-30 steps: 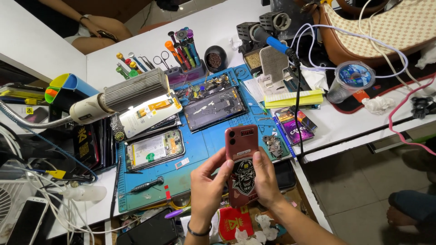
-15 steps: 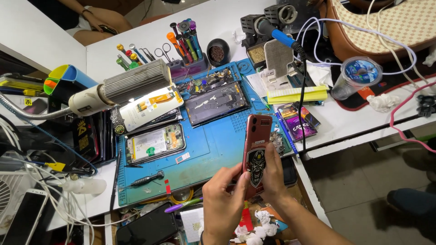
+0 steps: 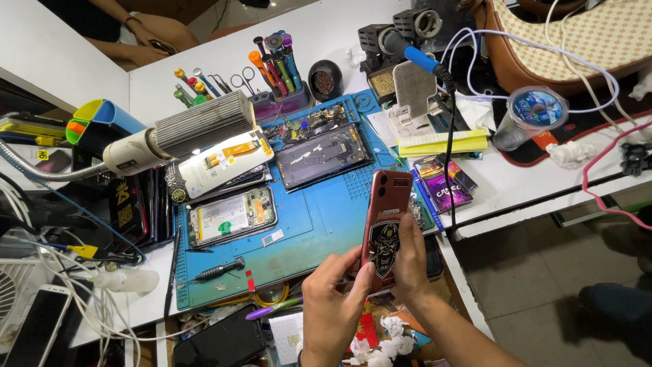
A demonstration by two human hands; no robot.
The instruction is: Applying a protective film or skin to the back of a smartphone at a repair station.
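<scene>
While both hands grip it, the red smartphone in its skull-printed case (image 3: 386, 228) now stands more upright and further right than a second ago, when it lay centred over the mat. Left hand (image 3: 333, 299) pinches the phone's lower left edge between thumb and fingers; right hand (image 3: 411, 261) wraps the lower right side, fingers pressed to the back. Just beyond the hands lies the blue silicone repair mat (image 3: 312, 224) on the white worktop (image 3: 516, 180), with a black-handled screwdriver (image 3: 219, 270) left of the left hand. Further off, an opened phone chassis (image 3: 324, 155) and a grey ribbed lamp head (image 3: 197, 126). The shift suggests the phone is being turned for inspection.
</scene>
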